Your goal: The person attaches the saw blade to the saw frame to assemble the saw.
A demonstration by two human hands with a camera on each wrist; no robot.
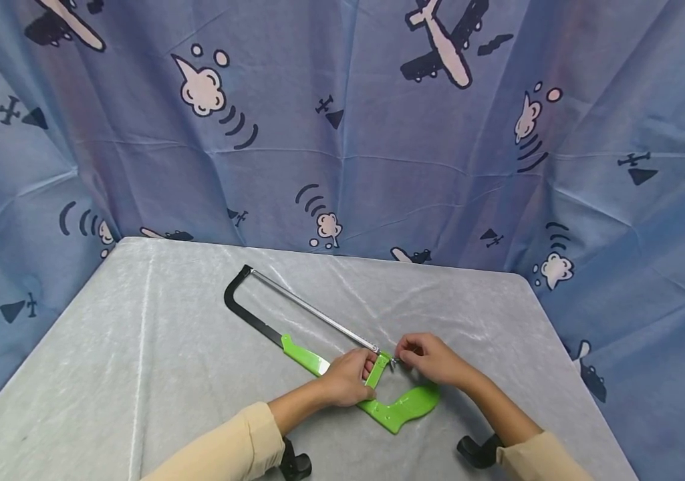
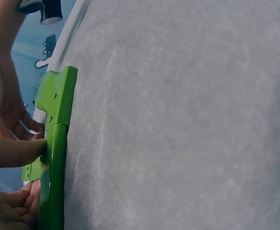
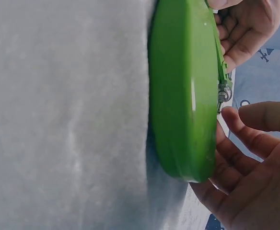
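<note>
Across grey cloth (image 1: 198, 374), a hacksaw (image 1: 305, 357) points diagonally far-left.

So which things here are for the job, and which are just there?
For the job:
- green-and-black hacksaw
- small metal fastener at the saw's end
- left hand, gripping the saw's frame
- right hand, fingertips close to the fastener

Just there:
- grey table cover, under the saw
- blue airplane curtain behind
- black wrist gadgets

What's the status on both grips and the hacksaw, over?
Left grip holding the hacksaw. Right grip beside the silver fastener, contact unclear. Hacksaw on the grey-covered table. No obstruction seen between right grip and fastener.
</note>
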